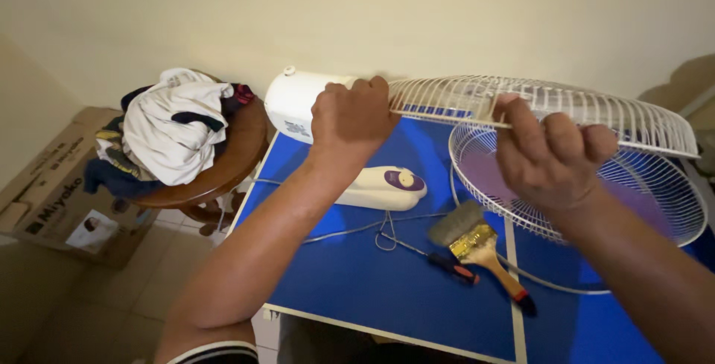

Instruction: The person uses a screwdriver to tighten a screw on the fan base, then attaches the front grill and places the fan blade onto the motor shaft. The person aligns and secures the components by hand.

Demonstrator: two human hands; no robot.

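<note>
Item: white wire grille (566,107), held up over blue table (372,274) w/ both hands; left hand (350,122) clenched on rim, right hand (551,155) gripping wires; we judge it light, springy, bends easily; we'd hold at rim; 2nd grille (596,192) lies below.

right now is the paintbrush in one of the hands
No, the paintbrush lies on the blue table, while both hands grip the white fan guard.
</note>
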